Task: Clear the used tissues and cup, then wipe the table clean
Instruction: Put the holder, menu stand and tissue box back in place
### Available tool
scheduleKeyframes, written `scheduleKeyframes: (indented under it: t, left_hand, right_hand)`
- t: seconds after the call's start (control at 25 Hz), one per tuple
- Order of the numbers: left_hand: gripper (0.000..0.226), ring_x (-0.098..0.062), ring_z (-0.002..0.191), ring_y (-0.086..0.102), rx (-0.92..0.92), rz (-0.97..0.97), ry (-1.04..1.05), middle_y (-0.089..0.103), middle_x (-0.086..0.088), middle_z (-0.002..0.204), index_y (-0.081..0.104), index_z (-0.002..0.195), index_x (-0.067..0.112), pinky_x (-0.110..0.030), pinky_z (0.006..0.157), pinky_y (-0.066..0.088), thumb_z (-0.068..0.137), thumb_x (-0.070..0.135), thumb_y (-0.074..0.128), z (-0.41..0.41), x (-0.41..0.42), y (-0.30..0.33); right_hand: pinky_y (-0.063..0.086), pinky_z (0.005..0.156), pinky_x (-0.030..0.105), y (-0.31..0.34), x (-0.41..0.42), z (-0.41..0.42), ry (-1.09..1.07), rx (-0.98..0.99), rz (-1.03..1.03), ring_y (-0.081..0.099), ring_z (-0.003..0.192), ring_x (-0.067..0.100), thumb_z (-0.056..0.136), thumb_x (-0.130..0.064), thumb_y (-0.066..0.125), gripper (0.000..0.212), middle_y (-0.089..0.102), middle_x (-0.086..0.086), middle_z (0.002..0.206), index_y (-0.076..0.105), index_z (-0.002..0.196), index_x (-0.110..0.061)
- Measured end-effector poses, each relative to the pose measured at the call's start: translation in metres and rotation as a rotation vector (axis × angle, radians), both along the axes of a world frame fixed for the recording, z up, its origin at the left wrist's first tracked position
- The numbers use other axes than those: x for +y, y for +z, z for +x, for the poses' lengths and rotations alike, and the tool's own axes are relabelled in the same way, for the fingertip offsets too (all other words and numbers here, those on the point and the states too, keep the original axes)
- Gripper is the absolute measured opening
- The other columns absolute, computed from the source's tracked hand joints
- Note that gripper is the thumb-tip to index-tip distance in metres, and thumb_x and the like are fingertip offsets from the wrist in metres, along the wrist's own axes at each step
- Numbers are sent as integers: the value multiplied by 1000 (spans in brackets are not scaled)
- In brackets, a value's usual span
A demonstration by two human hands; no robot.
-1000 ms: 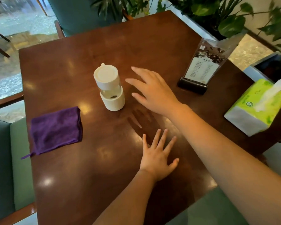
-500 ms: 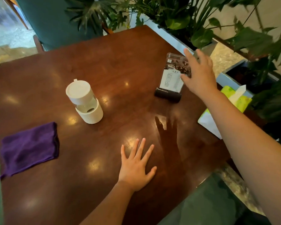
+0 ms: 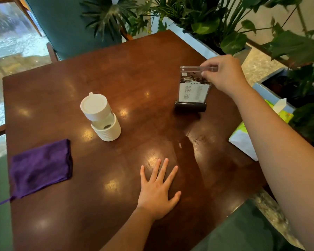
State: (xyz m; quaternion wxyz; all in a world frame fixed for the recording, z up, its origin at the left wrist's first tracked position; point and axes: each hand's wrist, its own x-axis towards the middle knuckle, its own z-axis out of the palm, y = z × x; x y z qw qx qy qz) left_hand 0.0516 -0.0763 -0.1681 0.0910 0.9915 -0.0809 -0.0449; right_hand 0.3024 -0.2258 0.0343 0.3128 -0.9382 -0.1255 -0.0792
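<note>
Dark polished wood runs under everything here, and my left hand lies flat on the table close to its near edge, fingers spread, palm down, gripping nothing. Toward the left edge, level with that hand, the purple cloth lies folded with a corner just over the side; it is the thing I judge I will need for the wiping, and my left hand is plainly the nearer one to it.

Further in, past the middle and on the left half, the white cup stands with its lid on, tilted in this wide view, apart from both hands. It lies ahead and to the left of my left hand, and well to the left of my right. So for the cup, too, I judge the left hand has the shorter reach.

At the right edge the tissue pack shows only partly behind my right forearm. I see no loose used tissues on the wood.

Farthest out, near the far right corner, my right hand pinches the top edge of the clear menu stand, thumb and fingers closed on the acrylic. The stand's dark base sits on the table, its long side running roughly along the right edge.
</note>
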Motion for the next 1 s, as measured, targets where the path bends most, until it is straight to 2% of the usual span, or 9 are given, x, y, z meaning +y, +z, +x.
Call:
scheduleKeyframes:
  t: [0.12,0.24,0.36,0.44,0.6,0.68,0.8,1.0]
  left_hand:
    - [71,-25,144,8,-2,-1,-4,16,-3,156,18,147,35,-64,104,3,84,64,34,0,0,0]
    - [71,-26,143,10,3,1,-6,18,-4,156,20,146,34,-64,104,5,84,64,34,0,0,1]
    - [70,-27,143,13,5,8,-17,20,-4,155,20,146,33,-64,103,6,85,65,33,0,0,1]
    - [70,-26,143,12,5,-2,-15,19,-4,155,20,146,34,-64,103,5,85,65,33,0,1,1]
    - [70,-25,144,6,4,-24,-11,15,-3,157,20,146,34,-65,104,2,85,64,34,0,2,-1]
    - [69,-26,144,5,2,-29,-12,14,-4,157,20,146,34,-68,106,1,85,64,33,1,1,0]
    - [70,-27,143,11,15,-25,-13,19,-4,156,23,145,33,-69,105,11,84,64,35,0,1,1]
    - [69,-26,143,13,12,-28,-10,20,-4,155,23,145,33,-69,104,13,84,64,35,0,2,0]
  right_hand:
    - [54,75,29,12,17,-1,183,49,53,64,76,18,83,-8,65,14,64,-1,85,70,94,-16]
    - [59,69,31,10,38,-4,315,118,65,66,71,13,82,-6,66,16,62,-5,79,68,88,-21]
    - [58,67,26,6,64,-8,407,123,75,65,78,13,82,-5,67,18,65,1,87,68,88,-21]
    - [58,71,29,5,82,-9,456,121,47,66,76,13,82,-6,66,18,66,1,91,68,88,-23]
    - [56,77,30,0,108,-7,482,126,8,61,72,5,85,-7,64,18,65,-4,93,71,96,-19]
    - [53,81,28,0,118,-7,486,117,10,59,80,6,85,-7,63,18,65,-4,95,71,98,-17]
    - [49,85,27,1,129,-8,501,101,0,57,94,9,86,-8,63,18,65,-4,98,71,99,-17]
    - [54,80,28,-3,132,-9,493,141,63,60,84,10,86,-8,62,17,63,-4,98,69,97,-20]
